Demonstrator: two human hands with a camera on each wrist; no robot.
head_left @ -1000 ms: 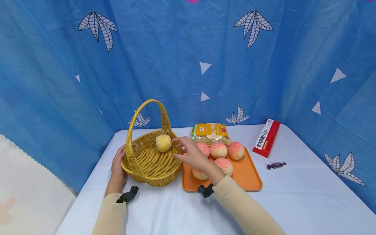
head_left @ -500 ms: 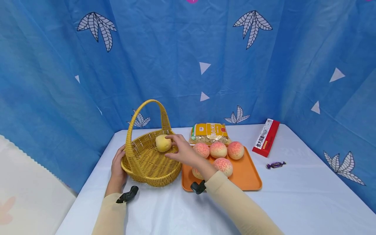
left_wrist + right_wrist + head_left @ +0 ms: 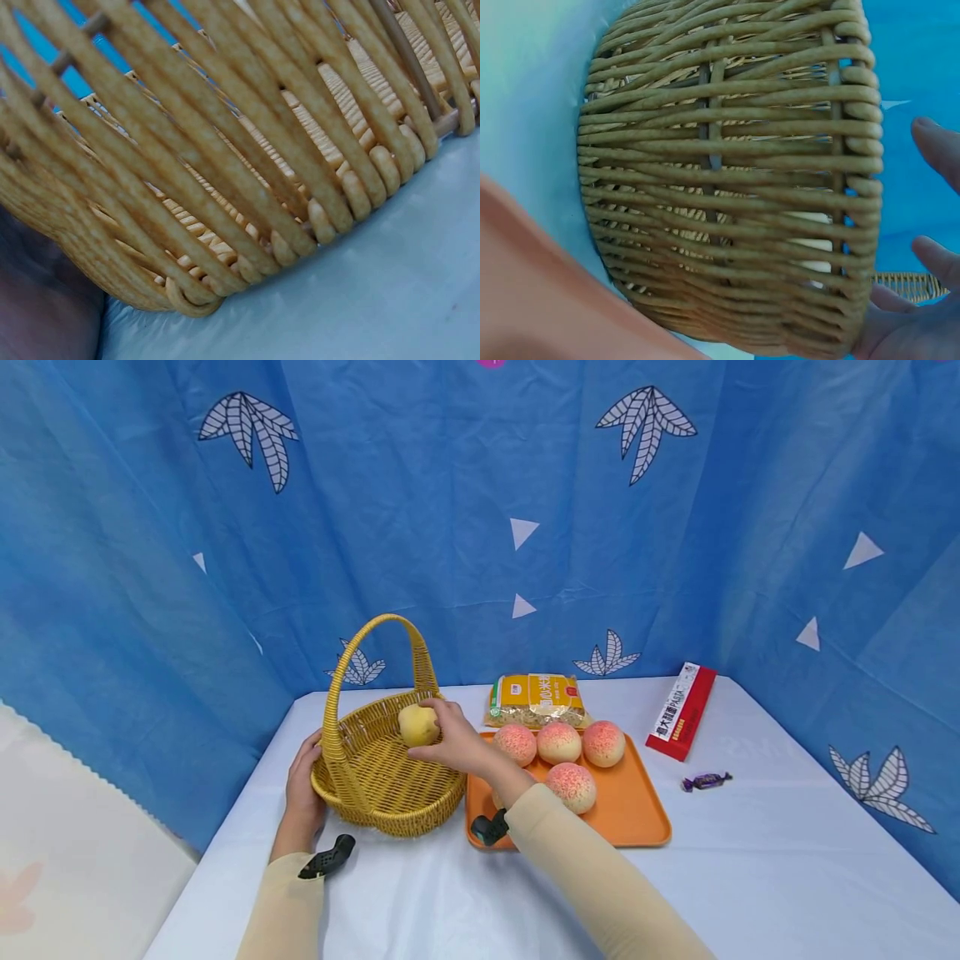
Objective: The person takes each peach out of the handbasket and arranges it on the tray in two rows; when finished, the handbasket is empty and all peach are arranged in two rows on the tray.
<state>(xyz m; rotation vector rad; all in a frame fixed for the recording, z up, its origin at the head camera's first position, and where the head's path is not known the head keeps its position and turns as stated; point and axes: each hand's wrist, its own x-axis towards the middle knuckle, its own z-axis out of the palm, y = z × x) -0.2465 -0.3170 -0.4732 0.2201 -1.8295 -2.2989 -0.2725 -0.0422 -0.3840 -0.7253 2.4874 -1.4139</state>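
Observation:
A golden wicker basket (image 3: pixel 390 817) with a tall handle stands on the left of the table, and a round yellow fruit (image 3: pixel 416 727) lies inside it at the far right. My left hand (image 3: pixel 303 781) rests along the basket's left side, its fingers against the rim; the left wrist view shows mostly wicker wall. My right hand (image 3: pixel 457 739) reaches over the right rim, with thumb and fingertips on either side of the yellow fruit. In the right wrist view, some spread fingers (image 3: pixel 934 146) rise above the rim, and the fruit is largely hidden by the weave.
An orange tray (image 3: pixel 630 818) right of the basket holds several pink-speckled, peach-like balls (image 3: pixel 572 787). Behind it lies a yellow food packet (image 3: pixel 536 697). Farther right are a red-and-white pasta packet (image 3: pixel 682 710) and a purple wrapped candy (image 3: pixel 707 782). A blue curtain (image 3: pixel 480 527) stands behind the table.
My right hand has moved left over the basket rim, and its thumb and fingers have come around the yellow fruit. The left hand and the basket have stayed in place.

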